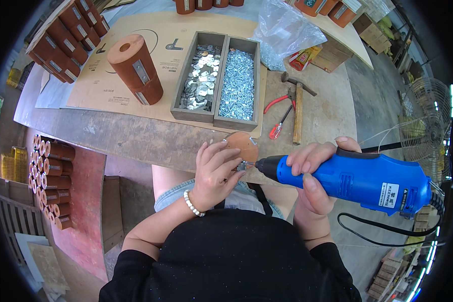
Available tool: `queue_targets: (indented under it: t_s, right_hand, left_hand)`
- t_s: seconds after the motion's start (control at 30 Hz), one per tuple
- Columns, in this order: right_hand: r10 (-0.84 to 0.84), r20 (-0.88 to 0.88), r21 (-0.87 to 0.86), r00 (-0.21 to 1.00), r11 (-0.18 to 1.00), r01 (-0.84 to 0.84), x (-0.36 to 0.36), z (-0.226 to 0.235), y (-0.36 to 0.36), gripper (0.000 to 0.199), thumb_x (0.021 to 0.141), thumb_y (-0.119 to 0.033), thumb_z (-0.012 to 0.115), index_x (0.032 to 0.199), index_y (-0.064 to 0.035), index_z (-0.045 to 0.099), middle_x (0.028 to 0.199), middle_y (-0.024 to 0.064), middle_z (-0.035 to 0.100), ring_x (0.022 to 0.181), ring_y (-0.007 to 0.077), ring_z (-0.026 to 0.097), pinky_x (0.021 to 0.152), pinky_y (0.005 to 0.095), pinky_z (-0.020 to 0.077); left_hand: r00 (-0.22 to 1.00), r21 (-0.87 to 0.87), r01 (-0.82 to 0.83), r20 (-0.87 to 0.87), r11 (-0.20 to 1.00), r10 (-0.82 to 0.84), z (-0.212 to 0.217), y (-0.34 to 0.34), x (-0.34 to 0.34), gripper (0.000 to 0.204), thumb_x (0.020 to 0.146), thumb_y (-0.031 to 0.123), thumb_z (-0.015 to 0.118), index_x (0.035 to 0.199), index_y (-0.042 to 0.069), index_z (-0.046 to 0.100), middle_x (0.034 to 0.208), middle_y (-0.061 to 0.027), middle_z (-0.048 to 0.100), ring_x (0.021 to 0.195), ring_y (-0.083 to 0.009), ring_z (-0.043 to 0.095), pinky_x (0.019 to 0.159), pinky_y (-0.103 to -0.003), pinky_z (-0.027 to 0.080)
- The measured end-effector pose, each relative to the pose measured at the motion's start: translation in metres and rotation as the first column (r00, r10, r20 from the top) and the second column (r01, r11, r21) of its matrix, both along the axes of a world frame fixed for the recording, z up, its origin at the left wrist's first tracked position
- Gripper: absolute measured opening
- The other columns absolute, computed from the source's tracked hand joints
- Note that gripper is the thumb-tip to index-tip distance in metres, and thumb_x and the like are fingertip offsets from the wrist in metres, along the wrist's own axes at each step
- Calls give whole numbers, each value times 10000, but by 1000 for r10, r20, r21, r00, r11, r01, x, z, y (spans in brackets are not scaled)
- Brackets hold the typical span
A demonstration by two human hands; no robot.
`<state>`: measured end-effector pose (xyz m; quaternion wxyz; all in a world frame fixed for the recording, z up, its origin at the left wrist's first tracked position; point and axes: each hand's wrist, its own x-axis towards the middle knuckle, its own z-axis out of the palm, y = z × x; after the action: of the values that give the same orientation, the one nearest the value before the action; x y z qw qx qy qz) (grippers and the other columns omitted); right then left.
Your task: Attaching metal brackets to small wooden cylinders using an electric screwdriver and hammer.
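My right hand [314, 168] is wrapped round a blue electric screwdriver [345, 180], whose black nose points left. Its bit meets a small shiny metal piece [243, 165], pinched in the fingertips of my left hand [214, 173]; whether a screw is there too I cannot make out. Just beyond those fingers is the end of a round reddish-brown piece [245, 146] at the table's near edge, partly covered by my left hand. Ahead of my hands stand two grey trays side by side: one [174, 100] with flat metal plates, the other [256, 83] with screws.
A brown cylinder with a metal strip [137, 70] stands on cardboard [93, 85]. Right of the trays lie a hammer [298, 113], red-handled pliers [277, 102], a screwdriver [276, 131] and a plastic bag [287, 30]. More cylinders are stacked left [58, 166]. A black cable [382, 226] hangs right, near a fan [423, 121].
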<state>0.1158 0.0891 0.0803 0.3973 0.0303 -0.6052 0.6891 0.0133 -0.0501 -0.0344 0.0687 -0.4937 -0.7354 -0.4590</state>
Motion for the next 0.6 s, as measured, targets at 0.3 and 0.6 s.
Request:
queue_targets:
  t_s: [0.3, 0.6]
  right_hand:
    - [15, 8, 73, 1000, 997, -16, -5, -4, 0, 618, 719, 44, 626, 1217, -64, 277, 776, 95, 558, 722, 228, 576, 730, 388, 487]
    - [21, 29, 97, 999, 995, -24, -6, -3, -2, 603, 718, 47, 629, 1203, -55, 286, 757, 87, 566, 726, 219, 584, 728, 368, 490]
  left_hand:
    - [1000, 25, 26, 17, 999, -26, -2, 0, -2, 312, 591, 85, 755, 888, 70, 659, 1030, -64, 620, 1097, -299, 498, 970, -488, 321]
    - [999, 32, 37, 30, 999, -38, -2, 0, -2, 308, 587, 74, 757, 879, 66, 657, 1025, -67, 622, 1100, -304, 495, 965, -490, 327]
